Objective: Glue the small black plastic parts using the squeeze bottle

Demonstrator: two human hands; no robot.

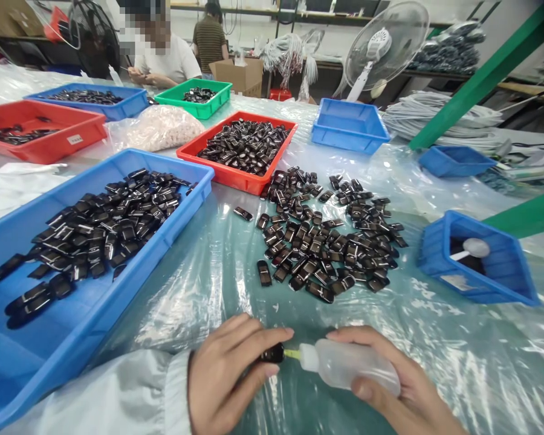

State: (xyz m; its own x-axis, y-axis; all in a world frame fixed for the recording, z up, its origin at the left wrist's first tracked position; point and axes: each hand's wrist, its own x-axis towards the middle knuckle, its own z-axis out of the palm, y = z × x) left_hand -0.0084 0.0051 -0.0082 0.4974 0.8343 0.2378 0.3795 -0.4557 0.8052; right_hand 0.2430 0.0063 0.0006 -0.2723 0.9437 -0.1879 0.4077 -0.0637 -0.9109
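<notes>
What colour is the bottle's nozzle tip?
Yellow. The bottle itself is translucent white; its tip shows in the head view.

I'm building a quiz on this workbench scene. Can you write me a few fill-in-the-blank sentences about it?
1. The right hand holds a squeeze ____.
2. The bottle's yellow tip points at a small black part pinched in the ____ hand.
3. The loose pile of black parts lies on clear ____ sheeting.

Missing words: bottle; left; plastic
</notes>
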